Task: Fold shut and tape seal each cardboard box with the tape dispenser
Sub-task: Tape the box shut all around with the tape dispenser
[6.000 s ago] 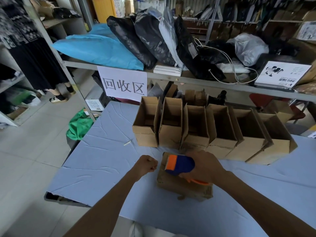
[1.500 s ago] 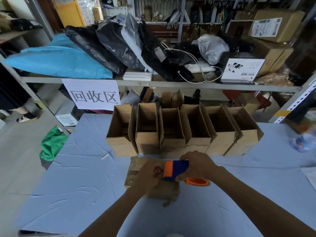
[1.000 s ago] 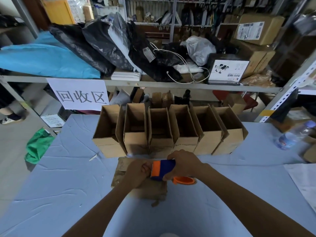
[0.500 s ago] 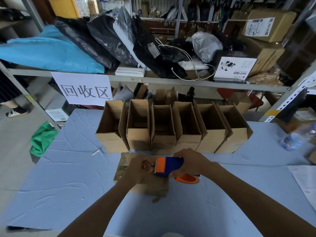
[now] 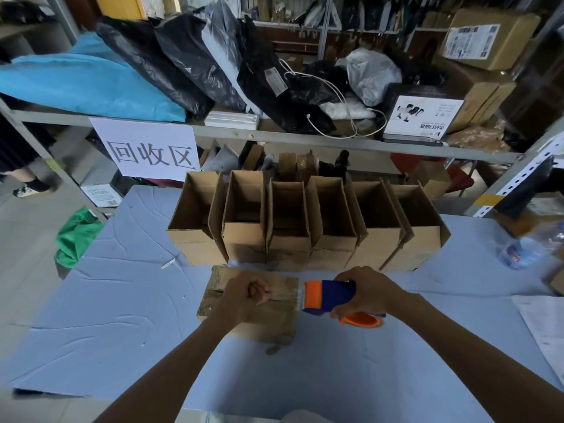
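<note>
A folded-shut cardboard box (image 5: 219,288) lies flat on the blue table (image 5: 122,315) in front of me. My left hand (image 5: 244,297) rests on its top, fingers pinched on the end of a clear strip of tape (image 5: 285,296). The strip runs right to the blue and orange tape dispenser (image 5: 329,297), which my right hand (image 5: 369,293) grips just past the box's right edge. Behind stands a row of several open cardboard boxes (image 5: 305,227) with flaps up.
A metal shelf (image 5: 274,135) loaded with black, grey and blue bags crosses the back, with a white paper sign (image 5: 146,148). A water bottle (image 5: 525,248) lies at the table's right edge, white paper (image 5: 543,325) nearby. A green cloth (image 5: 76,236) lies on the floor at left.
My right hand has pulled the dispenser rightward, away from my left hand, drawing a strip of tape across the box top. The left hand stayed on the box.
</note>
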{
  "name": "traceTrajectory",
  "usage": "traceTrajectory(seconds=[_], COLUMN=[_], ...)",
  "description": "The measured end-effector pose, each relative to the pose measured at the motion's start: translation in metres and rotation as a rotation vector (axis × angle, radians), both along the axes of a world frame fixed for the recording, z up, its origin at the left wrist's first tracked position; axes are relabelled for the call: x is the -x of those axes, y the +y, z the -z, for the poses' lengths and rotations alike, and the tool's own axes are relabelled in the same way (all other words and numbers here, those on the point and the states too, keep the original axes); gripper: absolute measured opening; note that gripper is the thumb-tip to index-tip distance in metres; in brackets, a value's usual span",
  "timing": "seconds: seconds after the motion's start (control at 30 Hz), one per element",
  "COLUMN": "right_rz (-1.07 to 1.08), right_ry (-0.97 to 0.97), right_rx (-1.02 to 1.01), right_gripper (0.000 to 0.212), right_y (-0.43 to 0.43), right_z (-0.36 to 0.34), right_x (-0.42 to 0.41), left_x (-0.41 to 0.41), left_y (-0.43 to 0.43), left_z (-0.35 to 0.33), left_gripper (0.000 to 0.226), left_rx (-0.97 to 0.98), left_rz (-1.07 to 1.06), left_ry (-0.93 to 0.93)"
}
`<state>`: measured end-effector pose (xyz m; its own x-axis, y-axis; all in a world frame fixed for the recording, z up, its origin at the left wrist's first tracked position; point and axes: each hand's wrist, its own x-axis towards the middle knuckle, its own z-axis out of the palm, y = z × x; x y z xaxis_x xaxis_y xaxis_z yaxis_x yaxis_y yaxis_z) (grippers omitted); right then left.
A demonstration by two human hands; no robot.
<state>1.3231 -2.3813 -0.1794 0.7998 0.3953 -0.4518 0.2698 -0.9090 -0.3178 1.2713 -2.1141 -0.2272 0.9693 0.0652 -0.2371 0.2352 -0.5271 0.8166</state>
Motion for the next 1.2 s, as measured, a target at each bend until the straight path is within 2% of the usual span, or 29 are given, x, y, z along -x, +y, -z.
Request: traceTrajectory(seconds=[0.17,0.23,0.33,0.5,0.63,0.73,0.77,0.83,0.87,0.93,1.0,1.2], right_rz=[-0.004,-0.014,-0.001,-0.037,-0.053,-0.035,-0.027,-0.007,0.005,0.009,0.004,-0.003], right_ry=[-0.015,-0.022,-0.004,-0.017,-0.018,0.014,0.022,0.035,0.041,0.06,0.059,0.018], right_rx=[-0.007,-0.018,-0.05,-0.14,-0.212,-0.23,-0.233,-0.249,-0.263,-0.276,-0.27,-0.173], right_gripper=[0.07,0.068,0.066,0.058,0.052,0.052,0.052,0.051,0.051,0.051,0.052,0.056], right_y=[0.004,0.008,0.012,0.048,0.086,0.089,0.086,0.075,0.07,0.061,0.049,0.042], right_z=[0.006,0.009,0.014,0.018,0.028,0.033,0.032,0.03,0.029,0.028,0.029,0.023], right_x=[0.004,0.005,0.006,0.009,0.012,0.011,0.011,0.008,0.007,0.008,0.012,0.018], left_x=[-0.003,-0.001,0.006,0.004,0.005,0.004,0.003,0.0,0.001,0.001,-0.001,-0.001], left_y=[-0.013,-0.02,-0.018,0.008,0.022,0.03,0.03,0.028,0.026,0.024,0.026,0.027], left_z=[0.002,0.005,0.01,0.007,-0.002,-0.001,0.0,0.003,0.004,0.004,0.006,0.008], left_gripper=[0.014,0.025,0.041,0.038,0.049,0.028,0.024,0.038,0.039,0.025,0.021,0.031], left_rx=[-0.177,-0.236,-0.287,-0.314,-0.221,-0.18,-0.18,-0.089,-0.117,-0.198,-0.15,-0.04], left_rz=[0.011,-0.002,-0.009,-0.041,-0.009,0.041,0.04,0.008,0.042,0.073,0.064,-0.012], left_ry=[-0.04,-0.025,-0.044,-0.066,-0.065,-0.031,-0.095,-0.118,-0.126,-0.128,-0.095,-0.033])
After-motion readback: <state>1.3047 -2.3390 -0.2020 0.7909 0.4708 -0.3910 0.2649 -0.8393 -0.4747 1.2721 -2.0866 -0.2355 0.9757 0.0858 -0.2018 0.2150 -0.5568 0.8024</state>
